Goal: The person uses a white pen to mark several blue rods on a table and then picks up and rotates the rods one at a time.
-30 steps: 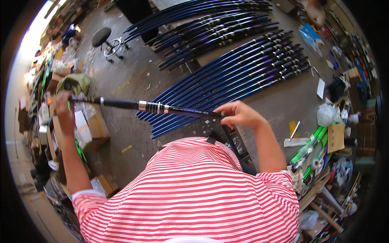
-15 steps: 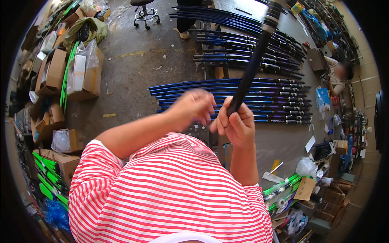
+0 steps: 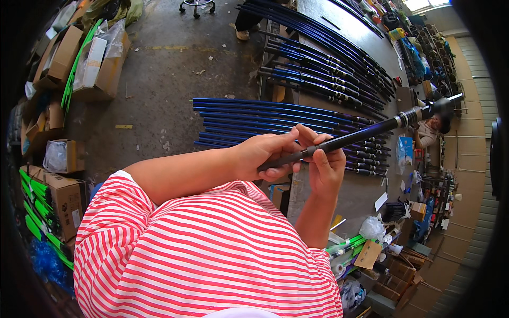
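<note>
A black fishing rod (image 3: 366, 131) slants up to the right in front of my chest, its reel seat and grip at the far right end. My right hand (image 3: 325, 168) is closed round its dark shaft, with the thumb on the near side. My left hand (image 3: 255, 155) is closed on the lower left end of the same rod, just left of the right hand. Beyond my hands lies a row of blue-black fishing rods (image 3: 254, 113) on the grey table (image 3: 366, 186), their thin ends to the left. The held rod covers part of that row.
More rods (image 3: 318, 69) lie in bundles farther back. Cardboard boxes (image 3: 106, 79) and green rods (image 3: 40, 206) line the left. Plastic bags (image 3: 372, 228) and loose parts clutter the near right. A person (image 3: 427, 133) is at the far right; another's shoe (image 3: 242, 35) shows at the back.
The rod has swung from steeply upright down to the right. My left hand, apart from it before, has come right and taken hold of its lower end. The view has shifted slightly.
</note>
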Available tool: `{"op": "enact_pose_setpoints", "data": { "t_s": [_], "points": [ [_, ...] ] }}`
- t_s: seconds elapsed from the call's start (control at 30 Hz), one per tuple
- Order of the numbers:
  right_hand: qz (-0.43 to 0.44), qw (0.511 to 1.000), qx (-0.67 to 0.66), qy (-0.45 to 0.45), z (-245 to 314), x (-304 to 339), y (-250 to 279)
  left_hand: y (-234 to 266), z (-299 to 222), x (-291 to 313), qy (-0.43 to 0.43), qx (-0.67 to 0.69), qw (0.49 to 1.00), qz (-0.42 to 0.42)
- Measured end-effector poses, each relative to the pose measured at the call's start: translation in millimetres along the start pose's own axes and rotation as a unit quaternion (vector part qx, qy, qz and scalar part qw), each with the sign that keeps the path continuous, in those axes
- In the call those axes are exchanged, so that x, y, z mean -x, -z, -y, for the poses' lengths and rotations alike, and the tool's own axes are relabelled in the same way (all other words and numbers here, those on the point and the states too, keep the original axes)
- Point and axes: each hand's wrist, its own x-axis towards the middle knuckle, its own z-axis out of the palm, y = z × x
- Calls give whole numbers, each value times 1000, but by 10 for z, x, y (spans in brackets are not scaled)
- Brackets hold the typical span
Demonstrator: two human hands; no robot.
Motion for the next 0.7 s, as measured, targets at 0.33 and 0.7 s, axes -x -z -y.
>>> {"op": "enact_pose_setpoints", "data": {
  "t_s": [0.33,0.7],
  "points": [
    [34,999,18,-16,102,94,-69,-107,-90,51,-24,-199,980,-3],
    [-24,997,39,62,232,208,-85,-72,-74,195,-139,-417,898,-33]
  ]
}}
